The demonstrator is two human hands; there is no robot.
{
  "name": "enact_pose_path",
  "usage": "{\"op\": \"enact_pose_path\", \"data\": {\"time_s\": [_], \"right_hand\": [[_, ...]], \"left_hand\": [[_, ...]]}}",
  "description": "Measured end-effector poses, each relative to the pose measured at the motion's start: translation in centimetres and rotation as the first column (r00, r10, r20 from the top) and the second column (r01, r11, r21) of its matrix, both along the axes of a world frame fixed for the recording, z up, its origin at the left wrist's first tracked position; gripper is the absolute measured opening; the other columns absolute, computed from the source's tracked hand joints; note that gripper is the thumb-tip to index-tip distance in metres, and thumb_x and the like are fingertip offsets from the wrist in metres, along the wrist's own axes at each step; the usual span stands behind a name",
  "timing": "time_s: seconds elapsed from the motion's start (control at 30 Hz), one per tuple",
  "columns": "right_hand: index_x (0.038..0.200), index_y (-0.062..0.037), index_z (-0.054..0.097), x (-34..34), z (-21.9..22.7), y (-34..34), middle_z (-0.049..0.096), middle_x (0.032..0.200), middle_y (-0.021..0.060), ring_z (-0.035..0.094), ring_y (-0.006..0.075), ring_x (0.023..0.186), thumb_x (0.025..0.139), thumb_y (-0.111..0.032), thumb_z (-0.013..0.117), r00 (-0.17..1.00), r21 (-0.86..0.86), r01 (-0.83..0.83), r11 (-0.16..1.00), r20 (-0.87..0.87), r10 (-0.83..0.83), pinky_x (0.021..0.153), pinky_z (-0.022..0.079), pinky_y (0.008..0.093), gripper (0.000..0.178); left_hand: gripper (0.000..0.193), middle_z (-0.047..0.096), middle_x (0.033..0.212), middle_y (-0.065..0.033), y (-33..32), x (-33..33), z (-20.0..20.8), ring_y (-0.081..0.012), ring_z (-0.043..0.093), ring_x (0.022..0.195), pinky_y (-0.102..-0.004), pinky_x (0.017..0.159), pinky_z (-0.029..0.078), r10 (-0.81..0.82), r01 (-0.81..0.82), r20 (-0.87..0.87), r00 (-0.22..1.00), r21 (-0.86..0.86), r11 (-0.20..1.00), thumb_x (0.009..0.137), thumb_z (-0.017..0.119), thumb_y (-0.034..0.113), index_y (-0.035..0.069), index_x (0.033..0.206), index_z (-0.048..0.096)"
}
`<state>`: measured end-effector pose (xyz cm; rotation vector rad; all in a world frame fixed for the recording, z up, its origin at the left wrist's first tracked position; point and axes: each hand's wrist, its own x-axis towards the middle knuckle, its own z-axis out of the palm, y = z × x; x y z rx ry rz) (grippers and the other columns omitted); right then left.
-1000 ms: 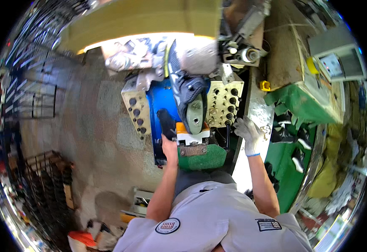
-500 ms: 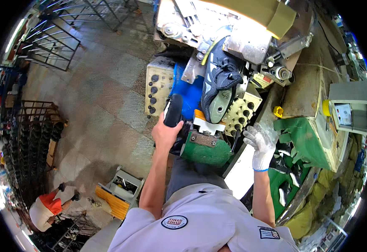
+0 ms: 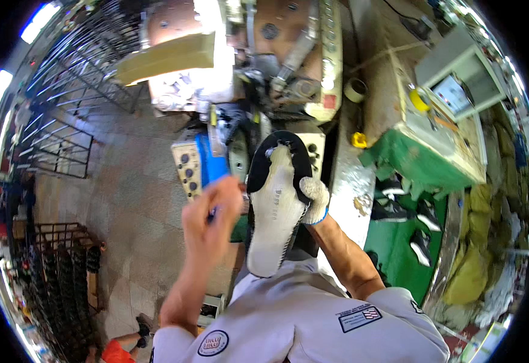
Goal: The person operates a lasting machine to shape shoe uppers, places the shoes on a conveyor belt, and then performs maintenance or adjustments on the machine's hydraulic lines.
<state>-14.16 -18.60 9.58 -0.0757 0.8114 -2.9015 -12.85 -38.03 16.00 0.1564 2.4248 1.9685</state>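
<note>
My right hand, in a whitish glove with a blue cuff, is closed on the edge of a shoe upper. The upper's underside faces me: pale and stitched along the edge, black round its far end. Just left of it is my bare left hand, smeared by motion, its fingers curled round a small dark bluish thing I cannot make out. Beyond the upper, a shoe with a grey-green sole sits in the machine, partly hidden.
Left of the machine's blue panel is a knobbed control box. Several black shoes lie on a green surface at right. A cluttered bench stands beyond them. Metal racks line the left; another person is at lower left.
My left hand no longer holds the black shoe piece it had. My right hand has come inward from the right and now grips a shoe upper. The whole view has shifted.
</note>
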Motion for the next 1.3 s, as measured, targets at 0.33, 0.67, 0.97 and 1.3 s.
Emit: {"op": "enact_pose_path", "data": {"time_s": [0.33,0.67,0.97,1.3], "right_hand": [[0.144,0.0035,0.046,9.1,-5.6,10.6,0.063,0.131,0.0154,0.062,0.0246,0.117,0.068,-0.032,0.082,0.991,0.121,0.132,0.984,0.021,-0.136,0.102,0.048,0.0352,0.091],[0.143,0.0032,0.048,16.0,-9.1,14.4,0.064,0.130,0.0133,0.063,0.0230,0.115,0.066,-0.020,0.082,0.960,-0.093,0.233,0.968,0.183,-0.213,0.099,0.050,0.0347,0.087],[0.146,0.0007,0.045,17.5,-8.8,17.2,0.062,0.132,0.0130,0.061,0.0230,0.118,0.067,-0.019,0.080,0.958,-0.062,0.273,0.960,0.107,-0.265,0.102,0.048,0.0340,0.088],[0.143,0.0003,0.049,20.3,-12.4,19.5,0.062,0.133,0.0154,0.064,0.0273,0.117,0.073,-0.015,0.077,0.918,-0.356,0.387,0.851,0.232,-0.320,0.105,0.049,0.0397,0.077]], "left_hand": [[0.042,0.073,0.102,-0.0066,15.0,-6.0,-6.4,-0.0152,0.068,0.092,-0.0289,0.084,0.053,-0.664,0.328,0.579,0.474,0.583,0.743,0.093,0.072,0.035,-0.003,0.112,0.071],[0.041,0.068,0.092,-0.0017,20.9,-1.8,-7.0,-0.0076,0.061,0.082,-0.0241,0.075,0.050,-0.748,0.826,0.453,0.485,0.045,0.562,0.095,0.069,0.034,-0.006,0.103,0.069],[0.036,0.070,0.100,-0.0061,24.4,1.6,-8.6,-0.0110,0.064,0.091,-0.0268,0.084,0.051,-0.819,0.610,0.463,0.339,0.555,0.566,0.092,0.071,0.021,-0.007,0.114,0.066],[0.039,0.070,0.105,-0.0079,28.5,3.2,-10.2,-0.0120,0.064,0.091,-0.0258,0.083,0.050,-0.826,0.658,0.451,0.338,0.514,0.550,0.091,0.070,0.021,-0.007,0.117,0.065]]}}
